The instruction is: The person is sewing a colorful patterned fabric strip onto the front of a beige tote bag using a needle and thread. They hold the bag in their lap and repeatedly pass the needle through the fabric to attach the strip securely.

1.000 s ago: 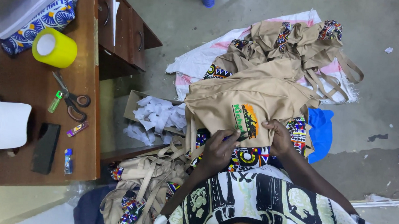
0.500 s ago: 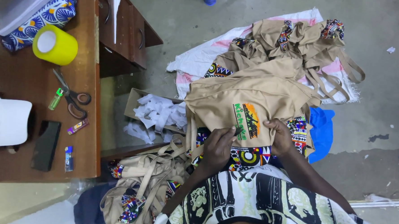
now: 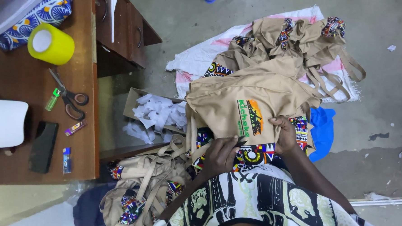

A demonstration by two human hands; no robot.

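Low in the frame, the left hand (image 3: 219,155) and right hand (image 3: 285,134) are apart, both pinching the near edge of a tan bag (image 3: 247,99) spread across the lap. The left one seems to grip a small dark tool (image 3: 241,142) against the patterned trim; I cannot tell what it is. Since a second ago the printed patch (image 3: 250,118) has slid slightly toward the frame's lower right, so the bag looks to be getting nudged round rather than lifted. Lower left, a heap of bags (image 3: 146,187) crowds the knee. Left of centre a box of white scraps (image 3: 158,113) sits by the desk (image 3: 82,80), scissors (image 3: 68,96) on it. Beyond, more bags (image 3: 294,35) on a sheet (image 3: 194,58); bare floor (image 3: 382,103) opens at right.
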